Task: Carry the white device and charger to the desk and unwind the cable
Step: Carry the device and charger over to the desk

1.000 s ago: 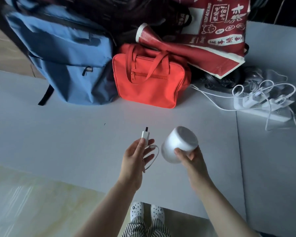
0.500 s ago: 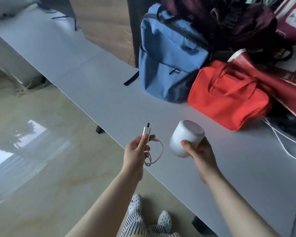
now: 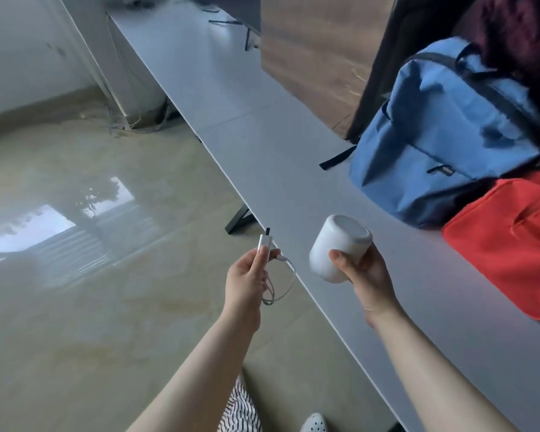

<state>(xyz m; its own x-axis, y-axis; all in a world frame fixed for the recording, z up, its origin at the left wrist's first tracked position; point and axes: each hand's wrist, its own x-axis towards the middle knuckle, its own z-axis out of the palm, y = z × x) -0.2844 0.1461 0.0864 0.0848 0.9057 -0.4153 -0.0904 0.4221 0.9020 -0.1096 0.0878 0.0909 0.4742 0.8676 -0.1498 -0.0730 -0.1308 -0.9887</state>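
Observation:
My right hand [image 3: 363, 271] grips a white, rounded cylindrical device [image 3: 340, 246], tilted with its flat end facing up and away, over the near edge of the grey desk [image 3: 262, 135]. My left hand [image 3: 247, 275] holds a small white charger [image 3: 264, 246] with a dark tip pointing up, out over the floor just left of the desk edge. A thin white cable [image 3: 282, 283] hangs in a loose loop below that hand.
A blue backpack [image 3: 443, 135] and a red bag [image 3: 508, 241] sit on the desk at the right, dark bags behind them. The long desk runs up and left towards a wall. Glossy tiled floor [image 3: 91, 275] lies left; a desk leg [image 3: 239, 218] shows underneath.
The view has swung left: the bags slid to the right edge, the power strip left the frame, and floor now fills the left. Both hands keep the same grips.

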